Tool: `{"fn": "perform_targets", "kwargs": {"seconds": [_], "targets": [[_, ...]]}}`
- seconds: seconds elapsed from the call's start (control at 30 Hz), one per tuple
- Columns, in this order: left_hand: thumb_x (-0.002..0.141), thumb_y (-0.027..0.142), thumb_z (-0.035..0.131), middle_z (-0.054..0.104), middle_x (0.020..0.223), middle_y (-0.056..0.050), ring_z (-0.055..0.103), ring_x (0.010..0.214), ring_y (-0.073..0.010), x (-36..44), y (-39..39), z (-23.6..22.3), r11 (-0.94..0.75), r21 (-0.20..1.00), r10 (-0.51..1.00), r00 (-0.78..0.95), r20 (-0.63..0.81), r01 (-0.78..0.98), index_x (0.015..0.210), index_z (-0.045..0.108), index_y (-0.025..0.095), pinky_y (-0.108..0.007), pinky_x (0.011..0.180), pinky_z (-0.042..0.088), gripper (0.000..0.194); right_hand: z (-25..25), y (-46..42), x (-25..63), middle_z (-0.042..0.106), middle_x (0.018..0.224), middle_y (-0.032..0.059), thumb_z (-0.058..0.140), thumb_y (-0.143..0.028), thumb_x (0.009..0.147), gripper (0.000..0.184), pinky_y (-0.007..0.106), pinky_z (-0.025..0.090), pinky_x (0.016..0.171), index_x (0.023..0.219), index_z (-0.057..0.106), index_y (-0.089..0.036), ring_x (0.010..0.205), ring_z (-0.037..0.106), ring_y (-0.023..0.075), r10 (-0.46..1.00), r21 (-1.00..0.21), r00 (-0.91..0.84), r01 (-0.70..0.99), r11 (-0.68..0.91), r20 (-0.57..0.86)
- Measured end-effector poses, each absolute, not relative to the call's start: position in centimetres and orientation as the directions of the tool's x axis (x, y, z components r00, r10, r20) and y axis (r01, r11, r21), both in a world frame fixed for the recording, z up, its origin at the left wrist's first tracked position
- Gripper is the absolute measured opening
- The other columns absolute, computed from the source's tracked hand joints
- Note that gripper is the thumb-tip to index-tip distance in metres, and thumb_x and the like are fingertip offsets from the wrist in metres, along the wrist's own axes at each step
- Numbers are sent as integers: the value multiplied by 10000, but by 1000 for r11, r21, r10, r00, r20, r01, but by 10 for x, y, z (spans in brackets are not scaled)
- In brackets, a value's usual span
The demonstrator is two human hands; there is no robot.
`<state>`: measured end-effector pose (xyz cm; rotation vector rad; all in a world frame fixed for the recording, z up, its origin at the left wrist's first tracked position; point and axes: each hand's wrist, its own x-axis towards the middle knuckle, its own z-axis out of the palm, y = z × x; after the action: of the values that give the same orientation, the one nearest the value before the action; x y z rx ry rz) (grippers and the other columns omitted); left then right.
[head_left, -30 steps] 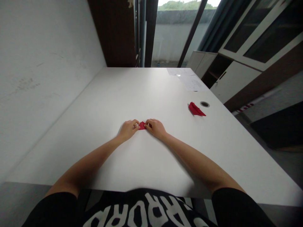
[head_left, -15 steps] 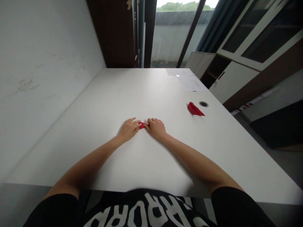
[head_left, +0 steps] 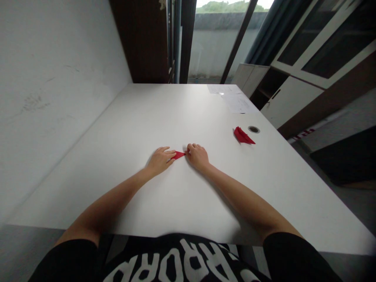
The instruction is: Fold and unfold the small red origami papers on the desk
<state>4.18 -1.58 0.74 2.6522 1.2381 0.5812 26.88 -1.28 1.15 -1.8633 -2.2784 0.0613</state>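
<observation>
White counter [head_left: 141, 117], front edge low in the frame, leaves wide room around the red folded piece [head_left: 179, 155] mid-frame. The left hand [head_left: 159, 160] lies on one end, fingers loosely spread; the right hand [head_left: 198, 157] curls at the tip, its pinch hard to tell. It looks light and bendy, so hold its edges softly.

Open bench [head_left: 152, 117] ahead of both hands to the far edge; more between the forearms, near side. Wall [head_left: 58, 98] blocks the left. Between left hand [head_left: 160, 159] and right hand [head_left: 196, 156], small red piece [head_left: 178, 155] fills the gap; its contact with the right fingers is hard to tell. Open lane right of that hand, then red folded shape [head_left: 243, 136] obstructs, hole [head_left: 254, 129] just beside.
</observation>
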Motion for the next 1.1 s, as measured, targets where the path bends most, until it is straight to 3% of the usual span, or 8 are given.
{"fn": "perform_targets", "kwargs": {"seconds": [0.17,0.37,0.53,0.7,0.97,1.1], "targets": [[948,385,613,706,1337,-22,556,1325,-296,41,-17,8,-647,273,761,584,282,712,1311,682,283,-507,1140,409,383,11,-17,263,680,1098,99,452,-444,1050,293,341,362,867,1075,618,-204,1041,583,243,950,-146,-269,945,293,160],[948,326,600,706,1334,-28,598,1276,-281,42,-17,7,-645,273,763,578,289,714,1264,700,282,-484,1125,433,334,7,-8,275,689,1078,90,450,-275,1043,209,343,356,832,1088,636,-191,1015,591,236,969,-165,-161,967,192,185],[995,219,474,734,1244,-79,672,1147,-222,43,-16,3,-618,298,783,538,311,727,1303,652,242,-400,1048,499,356,8,-11,273,690,978,94,413,-334,1064,324,336,369,831,959,679,-182,934,584,216,946,-270,-233,918,290,225],[988,386,553,721,1267,-66,649,1180,-238,38,-15,5,-685,275,728,614,305,675,1244,666,267,-400,1040,495,304,11,-17,267,665,915,81,533,-360,1014,265,313,397,840,936,722,-192,905,562,198,894,-396,-374,803,445,248],[1026,317,465,741,1227,-34,665,1027,-214,35,-13,12,-687,274,727,624,289,673,1229,675,260,-385,958,511,298,11,-18,270,660,918,67,634,-340,943,175,314,404,844,956,741,-202,902,556,193,859,-444,-422,736,511,288],[1035,232,410,732,1252,-74,681,1007,-212,38,-13,8,-659,234,752,610,252,715,1346,596,211,-362,928,520,363,11,-18,266,672,886,59,655,-370,930,191,311,401,826,959,739,-201,864,562,185,870,-491,-409,718,494,277]]}}
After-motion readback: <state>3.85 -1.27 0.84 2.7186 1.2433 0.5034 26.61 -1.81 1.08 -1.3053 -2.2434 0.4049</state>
